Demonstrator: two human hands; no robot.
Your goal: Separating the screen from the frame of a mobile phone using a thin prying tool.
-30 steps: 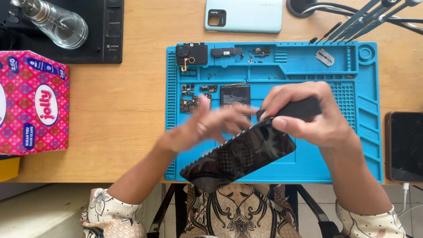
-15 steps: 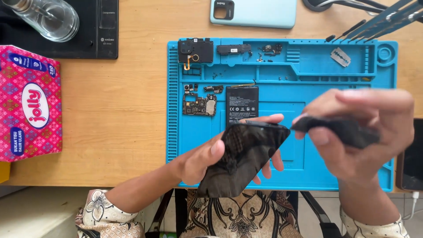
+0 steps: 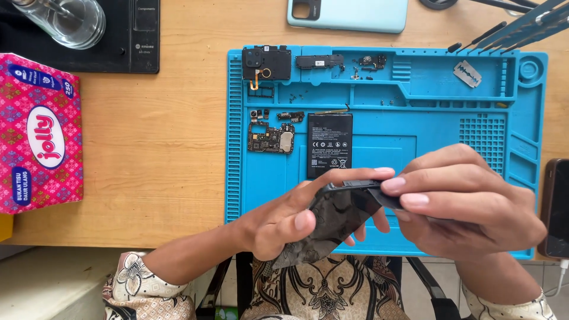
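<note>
My left hand (image 3: 278, 222) holds a dark glossy phone panel (image 3: 332, 228) from below, tilted over the near edge of the blue work mat (image 3: 438, 112). My right hand (image 3: 474, 204) pinches a thin dark flat piece (image 3: 388, 198) between thumb and fingers. That piece touches the panel's upper right corner. On the mat beyond the hands lie a black battery (image 3: 329, 145), a small circuit board (image 3: 271, 139) and a black camera cover plate (image 3: 267, 62).
A razor blade (image 3: 467, 74) and small parts lie in the mat's top trays. A pale green phone back (image 3: 348, 13) lies behind the mat, with tools (image 3: 521, 24) at top right. A pink tissue box (image 3: 38, 133) and a glass jar (image 3: 62, 18) sit at left; another phone (image 3: 555, 207) at right.
Half a second ago my right hand was off to the right with the dark piece, apart from the panel. It has come back left, and the piece now meets the panel's corner.
</note>
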